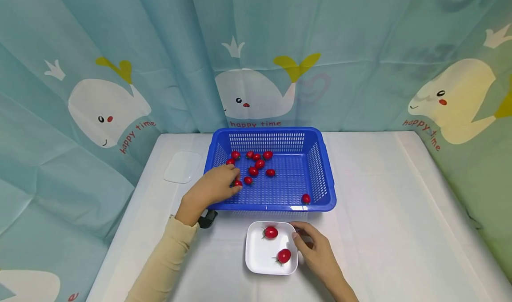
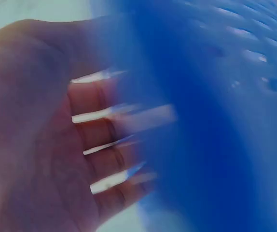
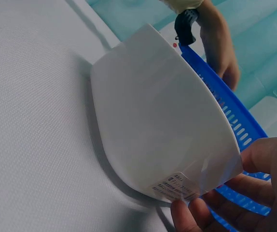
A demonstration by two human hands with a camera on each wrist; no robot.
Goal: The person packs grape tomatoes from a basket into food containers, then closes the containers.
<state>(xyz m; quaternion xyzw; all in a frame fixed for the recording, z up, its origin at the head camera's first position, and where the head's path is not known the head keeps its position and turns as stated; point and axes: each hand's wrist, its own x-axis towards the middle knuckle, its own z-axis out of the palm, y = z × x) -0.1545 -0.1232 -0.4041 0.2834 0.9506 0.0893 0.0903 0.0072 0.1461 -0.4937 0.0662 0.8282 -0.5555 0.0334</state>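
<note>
Inside the left part of a blue plastic basket [image 1: 266, 207], my left hand [image 1: 218, 184] reaches down over the near rim. A small red cherry tomato [image 1: 238, 183] shows between its thumb and fingers; no firm hold on it is visible. In the left wrist view the blue rim, close and blurred, hides the fingertips, and the fingers [image 2: 92, 130] look spread. My right hand [image 1: 318, 251] grips the right edge of a small white square box [image 1: 264, 259], thumb at the rim and fingers against the outside. Two cherry tomatoes, one upper [image 1: 270, 232] and one lower [image 1: 283, 255], lie in it.
Several more cherry tomatoes [image 1: 260, 164] lie in the basket's left half, and a lone one [image 1: 306, 199] in its near right corner. A clear, flat lid [image 1: 183, 167] lies left of the basket on the white table [image 1: 380, 213]. A printed curtain [image 1: 352, 70] hangs behind.
</note>
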